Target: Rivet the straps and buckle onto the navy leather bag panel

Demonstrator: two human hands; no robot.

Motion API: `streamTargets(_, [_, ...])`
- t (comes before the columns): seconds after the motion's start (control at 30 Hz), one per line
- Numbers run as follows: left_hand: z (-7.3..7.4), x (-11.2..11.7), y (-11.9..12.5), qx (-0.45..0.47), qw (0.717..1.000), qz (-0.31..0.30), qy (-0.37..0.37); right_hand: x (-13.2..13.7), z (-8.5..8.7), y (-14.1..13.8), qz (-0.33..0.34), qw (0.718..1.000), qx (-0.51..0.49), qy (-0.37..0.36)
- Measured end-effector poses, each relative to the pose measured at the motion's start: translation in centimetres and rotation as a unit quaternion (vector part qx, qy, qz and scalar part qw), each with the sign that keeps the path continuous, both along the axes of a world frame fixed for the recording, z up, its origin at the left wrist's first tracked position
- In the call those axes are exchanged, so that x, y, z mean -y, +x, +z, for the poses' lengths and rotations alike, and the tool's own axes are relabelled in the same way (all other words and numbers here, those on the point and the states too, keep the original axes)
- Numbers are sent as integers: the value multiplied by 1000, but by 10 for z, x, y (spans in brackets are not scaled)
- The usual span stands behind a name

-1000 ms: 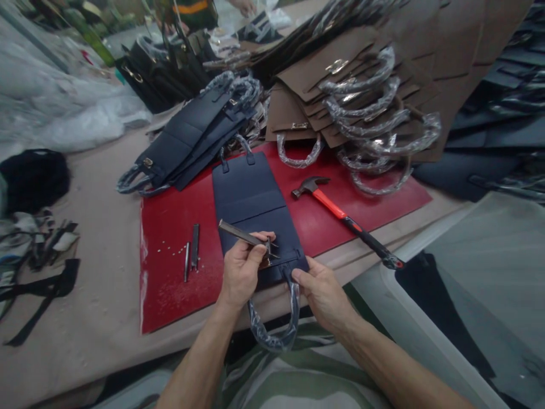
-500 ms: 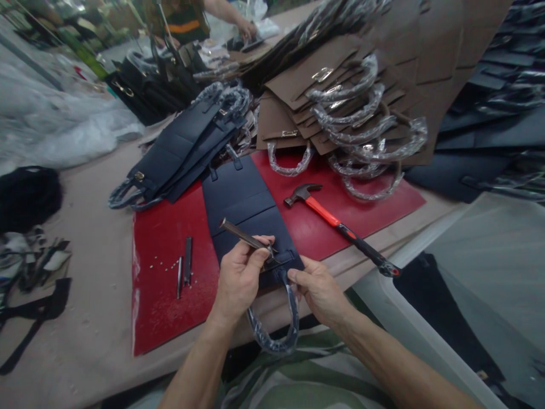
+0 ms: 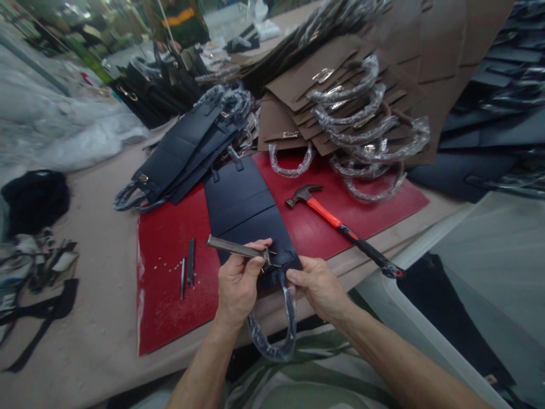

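Observation:
A navy leather bag panel [image 3: 244, 196] lies lengthwise toward me, its plastic-wrapped handle [image 3: 272, 347] hanging over the table edge. My left hand [image 3: 239, 284] is closed on a metal punch [image 3: 232, 246], held tilted nearly flat, with its pronged end just above a strap near the panel's close end. My right hand [image 3: 319, 287] pinches the panel's right corner beside the base of the handle, thumb on top. To the right a claw hammer [image 3: 326, 213] with an orange and black grip rests on the red mat [image 3: 170, 318].
Two small metal tools [image 3: 191, 261] lie left on the mat near white bits. Beyond are stacked navy panels [image 3: 183, 147] and brown panels [image 3: 306, 85] with wrapped handles. A pale bin [image 3: 409, 318] stands at right; black straps [image 3: 63, 298] lie at left. Another person [image 3: 183, 23] stands at the back.
The punch in my left hand has tipped lower, its free end swinging left and down. My right hand keeps its pinch. The other person's outstretched hand has left the view.

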State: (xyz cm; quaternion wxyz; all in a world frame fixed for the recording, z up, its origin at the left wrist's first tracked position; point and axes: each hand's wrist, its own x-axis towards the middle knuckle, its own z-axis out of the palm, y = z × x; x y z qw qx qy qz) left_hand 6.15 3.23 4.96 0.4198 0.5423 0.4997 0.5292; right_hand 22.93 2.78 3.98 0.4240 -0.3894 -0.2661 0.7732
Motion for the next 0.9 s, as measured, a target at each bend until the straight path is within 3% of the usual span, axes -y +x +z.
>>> streamTargets(0.6, [-9,6,5,-92,982,-32,162,3,-3,-4,-19,999,26,-2])
streamTargets(0.9, [-10,5,8,-82,985,-11,150,2,-3,-4,-24,999,33,6])
